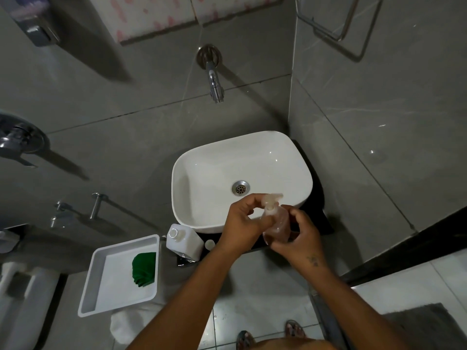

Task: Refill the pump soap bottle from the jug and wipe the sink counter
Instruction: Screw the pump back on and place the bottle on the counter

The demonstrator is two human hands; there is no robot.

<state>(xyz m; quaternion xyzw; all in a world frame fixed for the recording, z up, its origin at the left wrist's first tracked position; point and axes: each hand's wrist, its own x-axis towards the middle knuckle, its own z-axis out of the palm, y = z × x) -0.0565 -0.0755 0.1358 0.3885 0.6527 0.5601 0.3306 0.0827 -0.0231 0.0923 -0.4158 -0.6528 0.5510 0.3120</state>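
I hold a clear pump soap bottle (277, 224) with pale pinkish liquid over the front rim of the white basin (202, 173). My right hand (300, 234) grips the bottle's body from the right. My left hand (241, 223) closes around the neck just under the blurred pump head (271, 199). A white jug (185, 242) stands open on the dark counter (326, 218) left of the basin, and its small white cap (209, 245) lies beside it. A folded green cloth (144, 269) lies in a white tray (121, 309).
A chrome tap (214, 82) sticks out of the grey tiled wall above the basin. The tray rests on a white stool or bin at the lower left. A toilet (22, 299) is at the far left, and a grey mat (427, 327) lies on the floor at right.
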